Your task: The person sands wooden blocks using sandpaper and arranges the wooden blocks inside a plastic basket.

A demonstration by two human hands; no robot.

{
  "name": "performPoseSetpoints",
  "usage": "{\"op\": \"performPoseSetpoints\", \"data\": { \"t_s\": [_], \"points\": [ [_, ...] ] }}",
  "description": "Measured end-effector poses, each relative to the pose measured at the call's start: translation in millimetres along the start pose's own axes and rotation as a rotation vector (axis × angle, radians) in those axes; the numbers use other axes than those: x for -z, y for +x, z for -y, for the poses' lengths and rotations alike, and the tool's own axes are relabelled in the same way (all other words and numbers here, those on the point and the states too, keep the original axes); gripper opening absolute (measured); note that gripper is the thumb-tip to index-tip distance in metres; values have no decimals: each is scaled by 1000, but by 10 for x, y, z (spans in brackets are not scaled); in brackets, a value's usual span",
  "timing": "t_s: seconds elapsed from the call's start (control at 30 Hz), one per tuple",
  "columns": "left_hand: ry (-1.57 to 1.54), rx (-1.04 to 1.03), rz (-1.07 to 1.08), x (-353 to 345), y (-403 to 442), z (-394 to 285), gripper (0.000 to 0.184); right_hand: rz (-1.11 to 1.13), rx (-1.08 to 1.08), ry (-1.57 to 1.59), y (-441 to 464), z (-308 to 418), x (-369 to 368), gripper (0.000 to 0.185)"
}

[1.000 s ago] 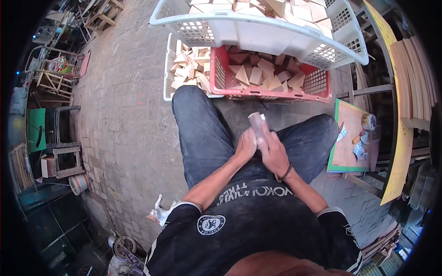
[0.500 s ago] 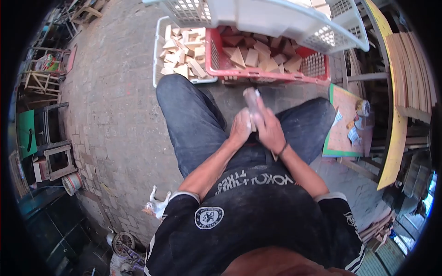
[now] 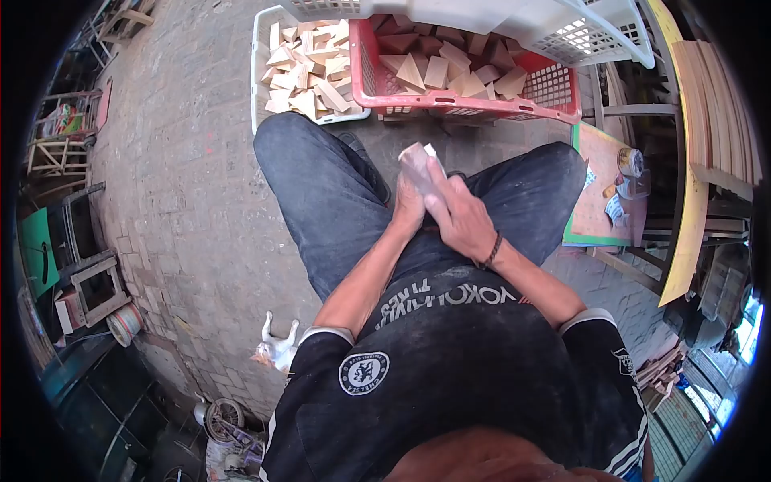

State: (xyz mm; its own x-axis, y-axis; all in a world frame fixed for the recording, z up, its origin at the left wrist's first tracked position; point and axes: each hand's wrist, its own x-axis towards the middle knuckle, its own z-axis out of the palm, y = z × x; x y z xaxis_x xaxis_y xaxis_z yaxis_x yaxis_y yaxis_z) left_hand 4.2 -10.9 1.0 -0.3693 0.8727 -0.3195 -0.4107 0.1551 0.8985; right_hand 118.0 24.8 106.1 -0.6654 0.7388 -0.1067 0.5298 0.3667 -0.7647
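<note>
Between the knees, my right hand (image 3: 464,217) is wrapped round a greyish-brown block (image 3: 418,167), with a small white bit at its far end. Close against it on the left is my left hand (image 3: 408,202), its fingers closed and partly hidden; what it grips is too hidden to name. Beyond the hands stands a red crate (image 3: 450,102) holding cut wooden pieces (image 3: 437,71). A white crate (image 3: 257,72) with more light wooden pieces is to its left. Another white crate (image 3: 474,18) rests above the red one.
At the right are a green-edged board (image 3: 596,181) with a small tin (image 3: 630,162), a yellow plank (image 3: 684,257) and stacked wooden strips (image 3: 715,120). A cat (image 3: 275,345) lies on the paving at the lower left. Wooden frames (image 3: 98,283) stand farther left.
The view has shifted, so the crates appear higher and farther left. Both hands remain together, while the block now tilts more to the left and shows a broader face.
</note>
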Motion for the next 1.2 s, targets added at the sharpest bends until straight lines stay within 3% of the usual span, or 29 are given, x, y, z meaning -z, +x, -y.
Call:
{"op": "performPoseSetpoints", "data": {
  "t_s": [0.1, 0.13, 0.23, 0.37, 0.43, 0.5, 0.53, 0.57, 0.63, 0.67, 0.7, 0.77, 0.8, 0.83, 0.9, 0.97, 1.0, 1.03, 1.1, 1.17, 1.2],
  "points": [
    [-48, -221, -179, -168, 51, 49, 69, -45, 79, 23, 52, -152, 19, 61],
    [9, 37, 154, 114, 67, 2, 69, -127, 81, 21, 168, -270, -20, 60],
    [53, 20, 107, 14, 35, -112, 69, -156, -111, -56, 306, -334, -61, 59],
    [114, -152, -45, 22, 27, -2, 65, -36, 52, 1, 4, -78, -32, 60],
    [-37, -86, -69, 13, 59, 83, 62, -24, 79, -42, 58, -150, 32, 60],
    [-309, 297, 310, 255, 135, 105, 55, -132, -10, -46, 240, -419, -18, 60],
    [-639, 311, 596, 343, 244, 108, 43, -133, -49, -72, 227, -364, -19, 60],
    [-634, 310, 602, 282, 204, 177, 43, -136, -82, -99, 229, -295, -11, 60],
    [-532, 209, -55, -64, -22, -156, 36, 15, 71, -128, 14, -96, -1, 60],
    [-474, 254, 123, 205, 57, 165, 34, 40, 143, -122, -89, -24, -20, 62],
    [-476, 254, 122, 124, 47, 66, 34, 42, 144, -123, -79, -55, -15, 62],
    [-491, 265, -68, -128, -10, -235, 38, -36, 96, -93, -23, -186, 2, 62],
    [-584, 330, 362, 161, 70, -54, 48, -105, 35, -83, 98, -290, 4, 61],
    [-513, 335, 394, 93, 95, -73, 56, -159, -39, -81, 221, -347, 33, 60],
    [-553, 266, 494, 175, 154, 66, 57, -168, -113, -114, 241, -354, 4, 59],
    [-458, 377, 105, 72, 35, -184, 48, -32, -19, -122, 22, -143, 17, 61],
    [-558, 336, -65, -36, 25, -185, 44, 7, 76, -105, -94, -60, -15, 63],
    [-424, 336, 17, 31, -9, -205, 40, 13, 74, -103, -101, -70, -24, 63],
    [-403, 233, -37, -133, -28, -283, 43, -23, 84, -118, -79, -143, 11, 65],
    [-743, 339, 730, 361, 269, 185, 49, -150, -47, -77, 146, -311, 36, 60],
    [-767, 266, 903, 298, 350, 150, 57, -167, -85, -98, 224, -340, 32, 59]
  ]
}}
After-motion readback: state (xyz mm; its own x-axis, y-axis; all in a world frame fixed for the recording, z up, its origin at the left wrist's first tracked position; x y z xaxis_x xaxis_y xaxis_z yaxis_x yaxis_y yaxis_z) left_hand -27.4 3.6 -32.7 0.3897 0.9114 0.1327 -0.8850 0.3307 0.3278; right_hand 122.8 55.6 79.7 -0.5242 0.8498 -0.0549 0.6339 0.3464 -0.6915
